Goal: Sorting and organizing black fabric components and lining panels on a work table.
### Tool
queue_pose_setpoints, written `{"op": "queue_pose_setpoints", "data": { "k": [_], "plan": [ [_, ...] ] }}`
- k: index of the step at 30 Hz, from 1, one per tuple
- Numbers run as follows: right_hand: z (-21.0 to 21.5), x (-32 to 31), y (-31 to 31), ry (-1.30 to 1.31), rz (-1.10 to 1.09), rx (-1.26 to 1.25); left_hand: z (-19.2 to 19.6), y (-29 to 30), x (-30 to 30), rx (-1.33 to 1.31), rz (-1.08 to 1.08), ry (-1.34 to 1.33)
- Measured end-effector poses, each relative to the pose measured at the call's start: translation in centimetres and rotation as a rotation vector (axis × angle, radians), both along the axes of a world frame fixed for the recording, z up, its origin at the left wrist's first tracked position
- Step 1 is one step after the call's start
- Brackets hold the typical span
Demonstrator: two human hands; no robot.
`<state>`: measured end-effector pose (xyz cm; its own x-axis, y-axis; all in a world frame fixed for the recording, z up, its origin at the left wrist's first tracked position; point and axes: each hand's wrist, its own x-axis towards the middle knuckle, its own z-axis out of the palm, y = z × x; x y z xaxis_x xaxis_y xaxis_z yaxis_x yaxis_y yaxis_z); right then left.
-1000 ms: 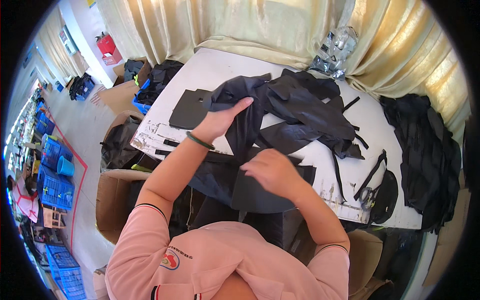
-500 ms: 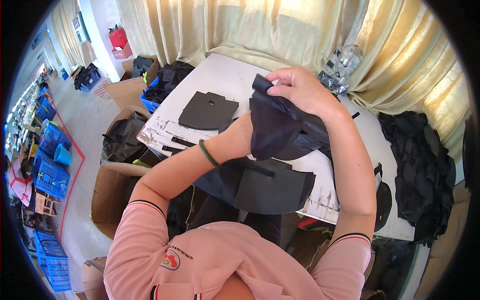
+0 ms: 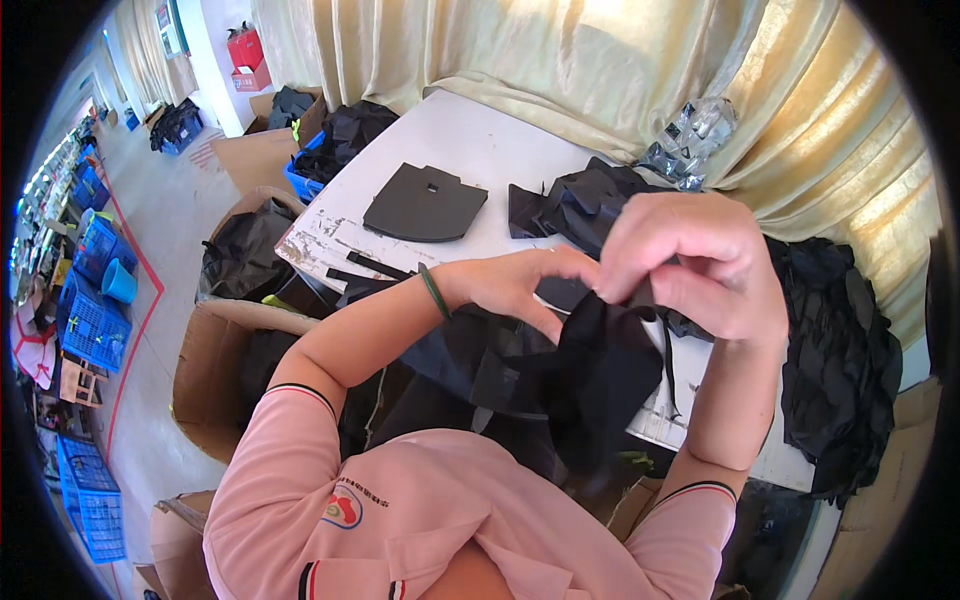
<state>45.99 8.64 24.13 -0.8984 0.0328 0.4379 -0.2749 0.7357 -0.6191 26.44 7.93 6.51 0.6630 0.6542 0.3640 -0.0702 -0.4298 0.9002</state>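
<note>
A dark black fabric piece [image 3: 605, 375] hangs from both my hands above the table's near edge, over my lap. My left hand [image 3: 525, 285] has thumb and fingers closed at its upper edge. Close beside it, my right hand [image 3: 700, 262] pinches the same edge, fingers curled. Beneath the hanging fabric lies another black panel [image 3: 505, 385], mostly hidden. Beyond my hands, a crumpled black fabric pile [image 3: 590, 192] rests on the white table [image 3: 480, 130]. Left of that is a flat stack of black panels [image 3: 425, 205] with a small square hole.
Black straps [image 3: 375, 265] lie at the table's left edge. A large black fabric heap [image 3: 840, 350] covers the right side. A clear plastic bag [image 3: 692, 140] sits by the curtain [image 3: 520, 45]. Cardboard boxes [image 3: 205, 375] and a blue crate [image 3: 303, 180] stand to the left.
Both hands have come nearer to me, bringing the fabric piece over the table's near edge. My right hand moved right and down. The crumpled pile behind is now uncovered.
</note>
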Motion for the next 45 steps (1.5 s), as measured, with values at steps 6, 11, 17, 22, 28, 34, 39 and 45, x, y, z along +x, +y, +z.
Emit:
{"op": "queue_pose_setpoints", "data": {
  "k": [6, 11, 17, 22, 28, 34, 39, 45],
  "plan": [
    [-0.4, 3.5, 0.4, 0.084, -0.073, -0.164, 0.5, -2.6, 1.3, -0.401, -0.342, -0.306],
    [-0.2, 6.0, 2.4, 0.046, 0.178, -0.169, -1.4, -2.9, 2.2, -0.035, 0.048, 0.13],
    [1.0, 10.0, 0.0, -0.047, 0.145, -0.162, -4.7, -1.2, -3.2, 0.19, 0.372, 0.482],
    [-2.9, 12.8, -3.8, -0.17, -0.293, -0.265, -6.2, -3.1, -12.1, 0.222, 0.489, 0.764],
    [-12.0, 13.8, -4.2, -0.447, -0.447, -0.526, -4.7, -10.3, -21.4, 0.0, 0.525, 0.984],
    [-16.0, 13.3, -4.7, -0.58, -0.338, -0.837, -0.3, -15.2, -21.8, -0.433, 0.491, 1.109],
    [-18.2, 13.2, -3.8, -0.824, -0.102, -1.006, -1.2, -17.1, -23.4, -0.769, 0.173, 0.926],
    [-23.2, 12.3, -0.1, -0.693, -0.393, -0.829, -4.3, -12.6, -21.9, -0.543, 0.364, 1.103]
  ]
}}
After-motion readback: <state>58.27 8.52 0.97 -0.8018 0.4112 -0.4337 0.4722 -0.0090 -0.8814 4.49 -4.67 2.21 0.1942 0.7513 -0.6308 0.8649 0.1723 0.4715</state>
